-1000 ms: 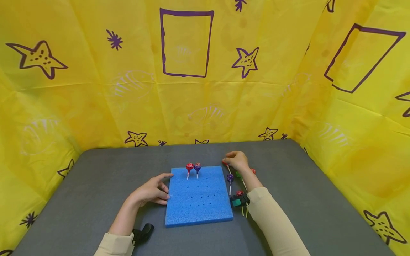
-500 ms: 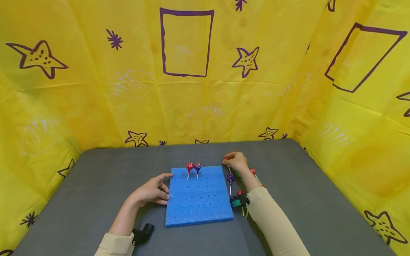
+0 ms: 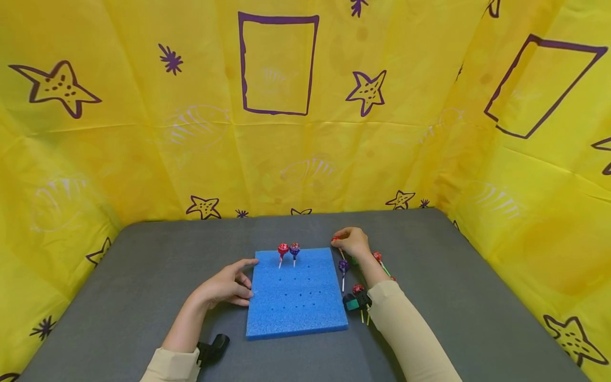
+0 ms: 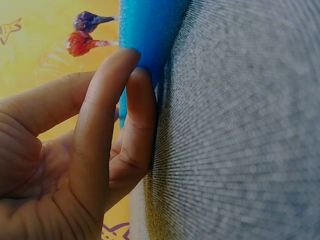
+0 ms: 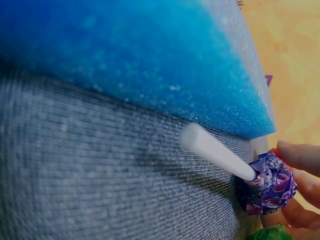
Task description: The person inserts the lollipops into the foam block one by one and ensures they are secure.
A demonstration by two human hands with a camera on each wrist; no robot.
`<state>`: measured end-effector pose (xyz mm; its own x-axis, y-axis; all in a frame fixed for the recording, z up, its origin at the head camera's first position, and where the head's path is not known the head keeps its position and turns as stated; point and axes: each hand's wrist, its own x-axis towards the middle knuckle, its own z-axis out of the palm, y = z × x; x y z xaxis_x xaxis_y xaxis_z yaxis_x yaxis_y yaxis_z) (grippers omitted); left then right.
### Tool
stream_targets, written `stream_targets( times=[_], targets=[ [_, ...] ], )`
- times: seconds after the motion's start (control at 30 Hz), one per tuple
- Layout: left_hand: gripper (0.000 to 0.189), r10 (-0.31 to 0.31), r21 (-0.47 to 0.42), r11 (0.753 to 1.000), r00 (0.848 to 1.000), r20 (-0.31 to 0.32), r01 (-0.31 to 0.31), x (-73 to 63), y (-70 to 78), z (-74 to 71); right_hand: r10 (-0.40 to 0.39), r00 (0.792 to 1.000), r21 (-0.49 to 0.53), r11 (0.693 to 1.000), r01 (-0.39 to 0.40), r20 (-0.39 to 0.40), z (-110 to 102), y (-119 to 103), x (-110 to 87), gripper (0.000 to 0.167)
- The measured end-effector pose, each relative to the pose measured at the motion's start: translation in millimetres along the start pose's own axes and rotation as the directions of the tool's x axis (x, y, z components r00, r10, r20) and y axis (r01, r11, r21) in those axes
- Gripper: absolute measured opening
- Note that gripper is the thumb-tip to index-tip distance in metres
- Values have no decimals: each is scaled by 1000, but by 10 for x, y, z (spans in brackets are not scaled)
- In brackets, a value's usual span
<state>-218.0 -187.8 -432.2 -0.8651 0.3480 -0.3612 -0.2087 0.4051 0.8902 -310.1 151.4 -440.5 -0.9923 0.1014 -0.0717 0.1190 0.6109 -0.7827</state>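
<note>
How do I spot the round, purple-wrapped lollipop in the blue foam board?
On the grey table lies a blue foam board. Near its far edge stands a round red-wrapped lollipop; right of it is the purple-wrapped lollipop, set apart by its darker wrapper.

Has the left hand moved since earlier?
No: in the head view, the left hand sits where it did relative to the gray table, touching the blue board.

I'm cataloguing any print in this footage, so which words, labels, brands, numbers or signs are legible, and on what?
None can be read.
Purple lollipop beside the blue foam board: wrapper markings too blurred to read.
Standing red lollipop and standing purple lollipop: wrapper markings too small to read.
Yellow backdrop: stars, fish and outlines, no legible lettering.
</note>
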Motion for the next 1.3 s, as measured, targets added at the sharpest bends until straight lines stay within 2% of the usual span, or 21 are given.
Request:
stream_targets(
  times=[0.37,0.6,1.07,1.3],
  targets=[
    [75,5,3,1000,1000,4,-5,-12,2,4,-11,1000,-5,1000,11,-17,15,16,4,26],
    [75,2,1,1000,1000,1,-2,-16,10,12,-28,999,29,999,29,-26,-3,-12,-23,26],
    [75,-15,5,1000,1000,-14,15,-6,25,15,-73,994,50,996,77,-81,-41,-104,-57,26],
    [76,-19,15,1000,1000,-17,19,2,31,14,-95,988,103,989,107,-118,-37,-156,-83,27]
  ],
)
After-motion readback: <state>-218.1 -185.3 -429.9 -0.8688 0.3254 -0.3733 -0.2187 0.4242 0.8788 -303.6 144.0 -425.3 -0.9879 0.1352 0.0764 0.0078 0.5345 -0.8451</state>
